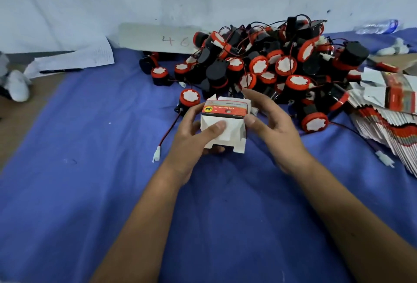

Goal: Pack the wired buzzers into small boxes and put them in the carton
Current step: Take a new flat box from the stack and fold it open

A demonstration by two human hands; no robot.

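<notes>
Head view: a small box (pixel 223 122) with white flaps open is gripped by the left hand (pixel 194 138), thumb pressed on a flap; its right side is pinched by the right hand (pixel 270 124). It is held over the blue cloth (pixel 90 170), just before the buzzer pile (pixel 270 63). Flat boxes (pixel 388 111) are stacked at the right edge.
</notes>
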